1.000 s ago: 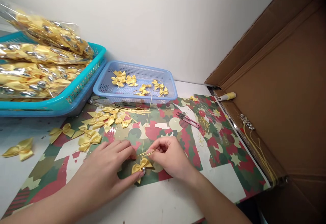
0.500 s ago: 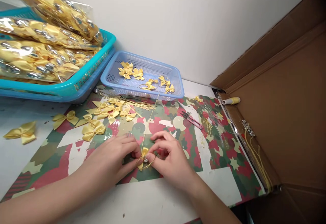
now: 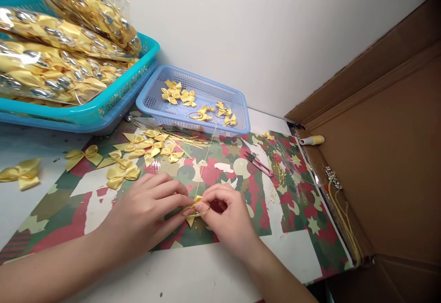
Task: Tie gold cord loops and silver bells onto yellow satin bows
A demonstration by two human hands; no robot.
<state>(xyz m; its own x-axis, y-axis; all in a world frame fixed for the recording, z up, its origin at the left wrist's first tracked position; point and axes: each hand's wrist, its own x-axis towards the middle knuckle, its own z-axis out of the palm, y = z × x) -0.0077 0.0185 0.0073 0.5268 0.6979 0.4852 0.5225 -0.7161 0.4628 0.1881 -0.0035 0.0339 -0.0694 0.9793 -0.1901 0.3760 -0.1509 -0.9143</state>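
The thumb and forefinger of the left hand [image 3: 148, 209] pinch the left side of a small yellow satin bow [image 3: 190, 221], and the right hand [image 3: 229, 216] presses thumb and forefinger together on a thin gold cord loop [image 3: 196, 215] across it. The bow sits near the front edge of torn red, green and cream star-patterned paper [image 3: 248, 218] covering part of a white tabletop [image 3: 186, 271]. Its glossy ribbon is mostly hidden by fingertips, with one pointed tail showing below. Farther out, pink-handled thread snips [image 3: 262, 166] lie to the right, loose yellow bows [image 3: 120, 173] to the left. Behind are a blue perforated basket [image 3: 155, 96] holding more bows and a teal basket [image 3: 82, 114] heaped with clear bags [image 3: 51, 71]. A plain white wall [image 3: 234, 27] meets brown cardboard [image 3: 389, 133] at right.
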